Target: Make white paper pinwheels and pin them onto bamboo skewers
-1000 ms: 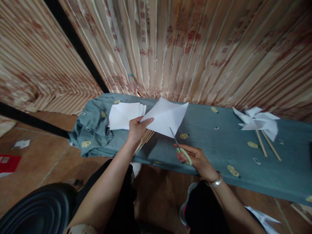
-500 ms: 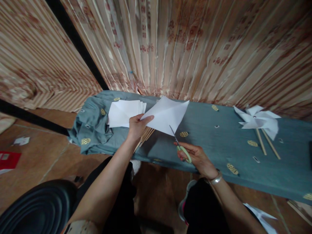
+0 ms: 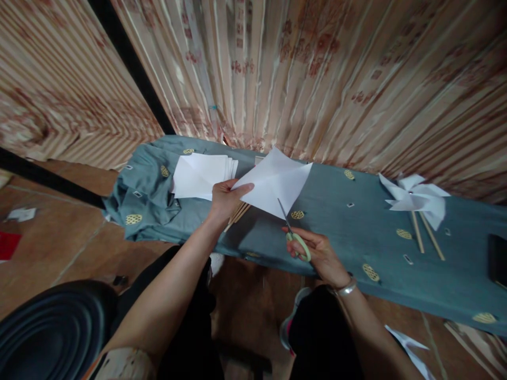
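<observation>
My left hand (image 3: 228, 199) pinches the left corner of a creased white sheet of paper (image 3: 273, 179), thumb on top, and holds it above the cloth. In my right hand (image 3: 317, 253) are scissors (image 3: 299, 247) with pale green handles, fingers through the loops. Their blades lie at the sheet's lower right edge, pointing up toward its middle. A stack of white paper squares (image 3: 202, 177) rests just left of my left hand. Several thin wooden sticks (image 3: 238, 215) lie beneath the held sheet, partly hidden by it and by my hand.
Two white paper pinwheels (image 3: 415, 198) on sticks lie at the right on the blue-green cloth (image 3: 336, 227). A dark object (image 3: 498, 259) sits at the far right edge. Behind hangs a pleated curtain (image 3: 293, 79). A round black object (image 3: 55, 332) stands low at left, and white paper (image 3: 412, 343) lies low at right.
The view has shifted slightly, bringing more of the dark object at right into sight. Both hands keep their grips, and the scissor blades remain at the sheet's lower right edge.
</observation>
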A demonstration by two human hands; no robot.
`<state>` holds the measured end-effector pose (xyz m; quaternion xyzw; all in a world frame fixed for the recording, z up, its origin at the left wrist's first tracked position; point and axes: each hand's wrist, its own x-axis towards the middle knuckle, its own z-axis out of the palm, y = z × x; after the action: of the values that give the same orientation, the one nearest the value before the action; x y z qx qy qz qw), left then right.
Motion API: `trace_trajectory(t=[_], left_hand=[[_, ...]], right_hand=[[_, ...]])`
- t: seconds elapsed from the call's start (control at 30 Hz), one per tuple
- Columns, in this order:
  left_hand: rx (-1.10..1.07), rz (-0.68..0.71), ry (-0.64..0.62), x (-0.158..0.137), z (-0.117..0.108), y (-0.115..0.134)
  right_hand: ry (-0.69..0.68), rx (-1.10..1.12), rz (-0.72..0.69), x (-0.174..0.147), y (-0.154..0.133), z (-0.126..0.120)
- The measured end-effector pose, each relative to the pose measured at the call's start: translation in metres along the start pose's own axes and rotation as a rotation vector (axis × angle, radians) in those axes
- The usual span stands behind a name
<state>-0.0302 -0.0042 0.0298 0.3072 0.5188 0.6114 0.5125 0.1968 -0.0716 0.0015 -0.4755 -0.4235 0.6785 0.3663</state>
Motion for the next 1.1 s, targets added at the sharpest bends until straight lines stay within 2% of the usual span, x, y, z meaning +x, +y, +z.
trace_trajectory(t=[0.4,0.73,1.1], left_hand=[[0.003,-0.015,-0.033,0.000,0.003,-0.011],[-0.017,-0.026,-0.034,0.000,0.005,-0.010],[-0.019,-0.045,-0.040,-0.002,0.005,-0.011]], right_hand=[[0.035,0.004,-0.015,0.000,-0.003,0.001],[0.028,-0.061,-0.048,0.002,0.001,-0.001],[0.045,-0.007,-0.017,0.002,-0.002,0.002]])
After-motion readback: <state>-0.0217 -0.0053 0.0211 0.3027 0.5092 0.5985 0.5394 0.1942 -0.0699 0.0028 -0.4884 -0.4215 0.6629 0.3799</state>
